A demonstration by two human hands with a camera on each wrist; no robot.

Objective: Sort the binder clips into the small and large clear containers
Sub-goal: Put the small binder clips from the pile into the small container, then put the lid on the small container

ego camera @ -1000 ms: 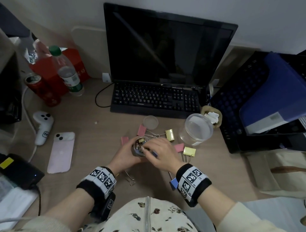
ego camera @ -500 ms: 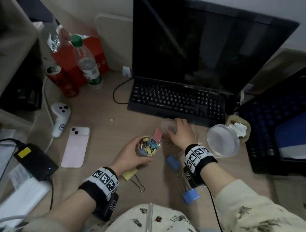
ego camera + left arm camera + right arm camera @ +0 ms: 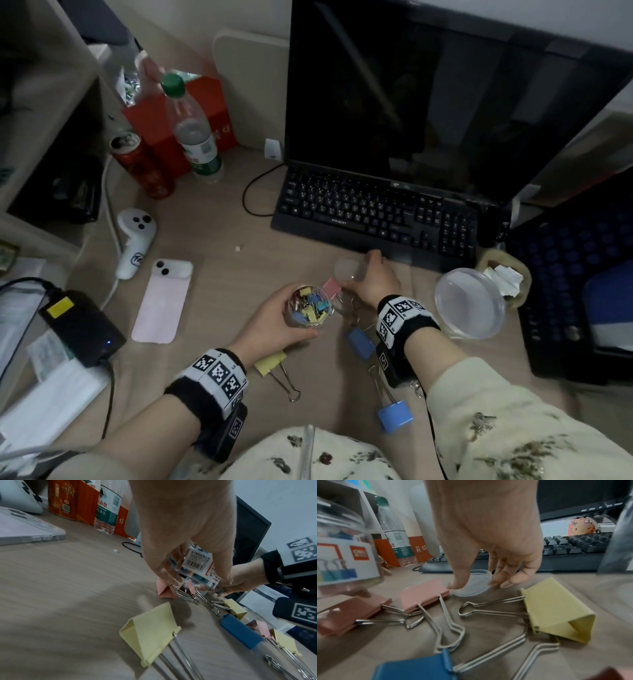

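Observation:
My left hand (image 3: 279,317) grips the small clear container (image 3: 309,307), upright just above the desk and filled with several small coloured binder clips. My right hand (image 3: 368,278) reaches toward the keyboard and pinches the small clear lid (image 3: 471,586) between thumb and fingers; the lid is tilted against the desk. The large clear container (image 3: 470,303) stands to the right, and no clips show in it. Large clips lie loose on the desk: a pink clip (image 3: 331,287), a yellow clip (image 3: 270,363) and two blue clips (image 3: 361,342) (image 3: 395,416).
A black keyboard (image 3: 376,219) and a monitor (image 3: 428,102) stand right behind the hands. A pink phone (image 3: 161,301), a white controller (image 3: 135,240), a red can (image 3: 142,164) and a water bottle (image 3: 193,133) occupy the left. A dark crate (image 3: 575,291) lies at the right.
My right hand left the mouth of the small container, moved away toward the keyboard and took hold of the small lid. My left hand kept holding the small container.

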